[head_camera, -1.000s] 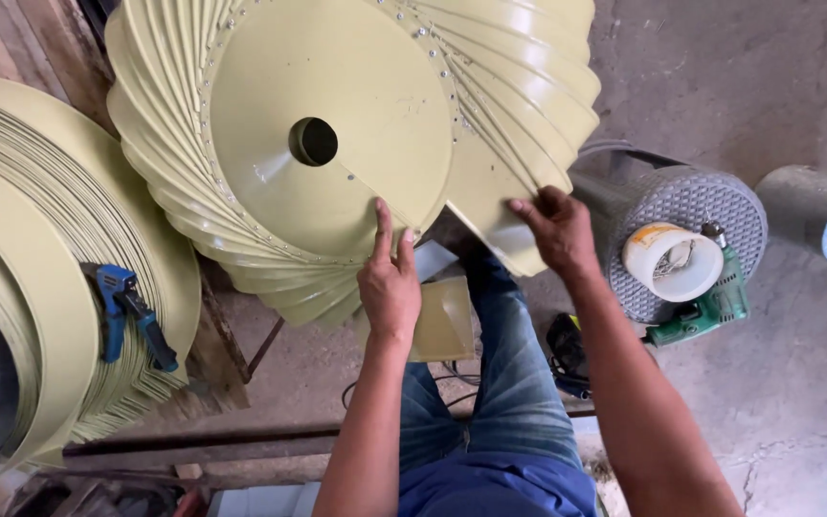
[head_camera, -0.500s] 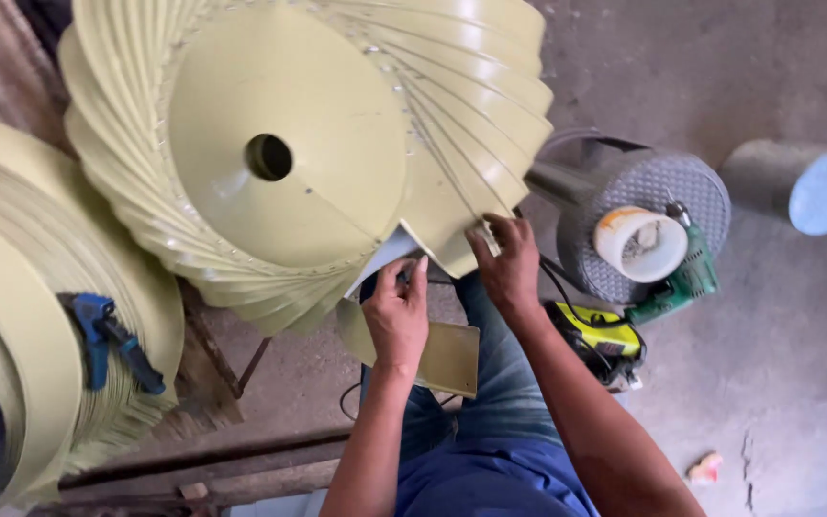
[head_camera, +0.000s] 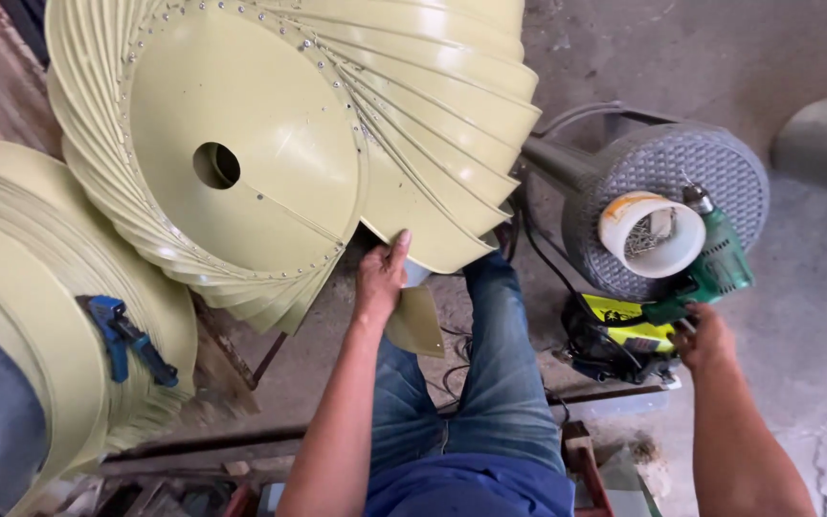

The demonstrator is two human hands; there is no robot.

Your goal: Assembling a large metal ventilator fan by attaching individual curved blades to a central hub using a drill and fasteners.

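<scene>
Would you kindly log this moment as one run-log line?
left hand: holds vane edge of cream turbine ventilator | right hand: on green drill | white cup on mesh drum

Metal fabrication workshop — bare stained concrete floor [head_camera: 796, 287], big cream riveted sheet-metal turbine ventilators [head_camera: 279, 144], blue clamp [head_camera: 126, 337] on one, green power drill [head_camera: 710, 273], tub of rivets [head_camera: 651, 233] on perforated stool [head_camera: 662, 172]

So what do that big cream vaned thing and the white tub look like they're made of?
Cream vaned dome: looks like thin sheet metal, painted matte cream; rivet rows along the overlapping blades suggest it. White tub: probably plastic, smooth and slightly glossy, thick rounded rim.
</scene>
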